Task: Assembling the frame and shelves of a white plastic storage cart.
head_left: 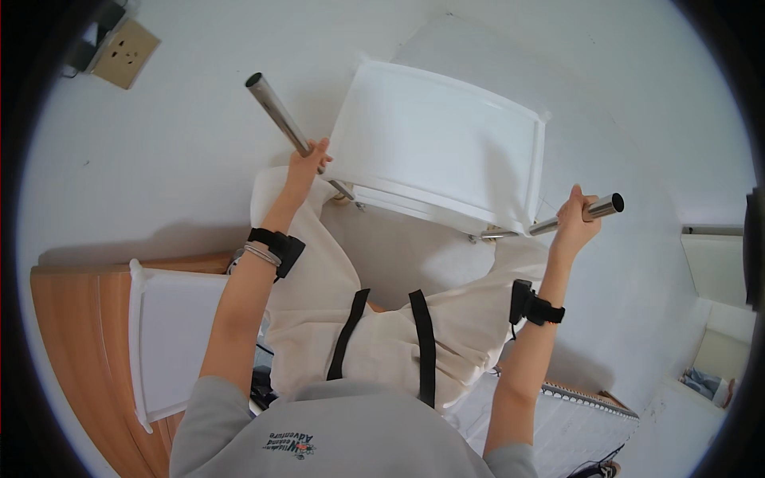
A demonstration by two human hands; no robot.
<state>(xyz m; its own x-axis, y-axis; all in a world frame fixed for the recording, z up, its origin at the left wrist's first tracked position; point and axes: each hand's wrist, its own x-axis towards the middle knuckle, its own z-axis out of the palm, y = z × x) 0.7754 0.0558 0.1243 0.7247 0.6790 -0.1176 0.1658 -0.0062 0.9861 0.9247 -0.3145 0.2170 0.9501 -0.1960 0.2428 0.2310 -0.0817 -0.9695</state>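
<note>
In front of me stands a white plastic shelf tray (pixel 438 135) with a raised rim, part of a low rack with another white edge showing below it. My left hand (pixel 306 166) is wrapped around a shiny metal tube (pixel 275 114) at the tray's near left corner. My right hand (pixel 575 223) grips a second metal tube (pixel 603 207) at the near right corner. Both tubes have open hollow ends and lean outward, away from each other. Their lower ends run down past the tray's near corners.
To my left, a second white tray (pixel 171 342) rests against a wood-grain panel (pixel 80 334). A beige wall socket (pixel 126 53) is at the upper left. At lower right lies a white sheet-like thing with a toothed edge (pixel 586 396). An open shelf on the right holds cloth (pixel 703 382).
</note>
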